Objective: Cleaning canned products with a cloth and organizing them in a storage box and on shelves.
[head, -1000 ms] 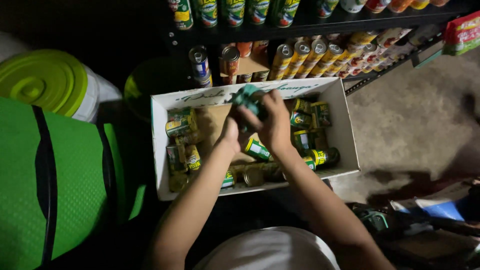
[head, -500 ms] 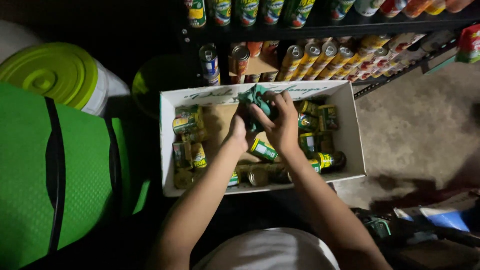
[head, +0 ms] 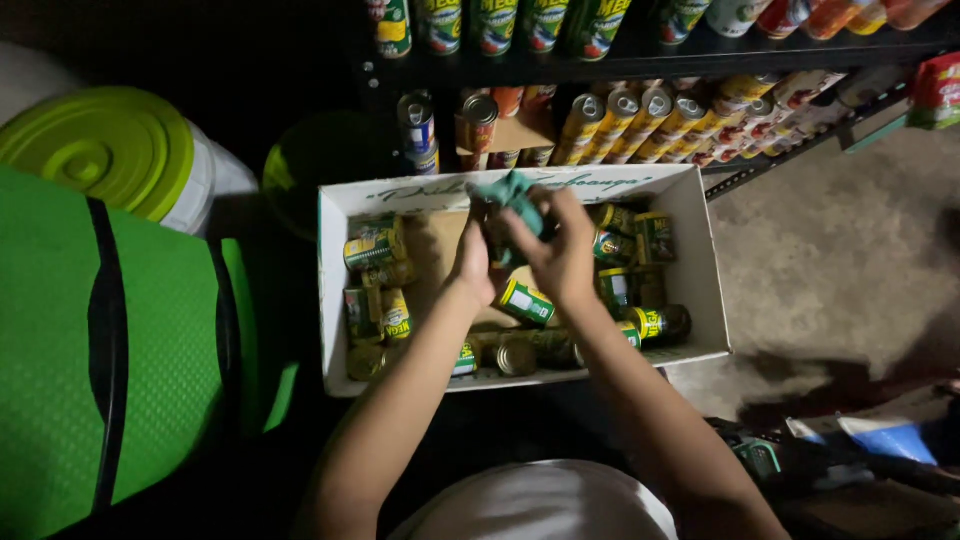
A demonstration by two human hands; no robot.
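Observation:
Both my hands meet over an open white cardboard box [head: 703, 262] that holds several green-and-yellow tin cans [head: 373, 250], some upright and some lying down. My right hand [head: 562, 252] grips a teal cloth [head: 512, 190] and presses it against a dark can [head: 496, 243]. My left hand [head: 472, 264] holds that can from the other side; the fingers and the cloth hide most of it. Another can [head: 526, 301] lies in the box just below my hands.
Behind the box, a dark metal shelf [head: 640, 62] carries rows of cans [head: 600, 118]. At the left are a white bucket with a lime-green lid [head: 108, 146] and a large green padded thing [head: 60, 350]. Bare concrete floor [head: 850, 250] and blue-and-white packaging [head: 880, 438] lie to the right.
My hands stay together over the box and shift slightly, the cloth working around the can. The view has drifted a little.

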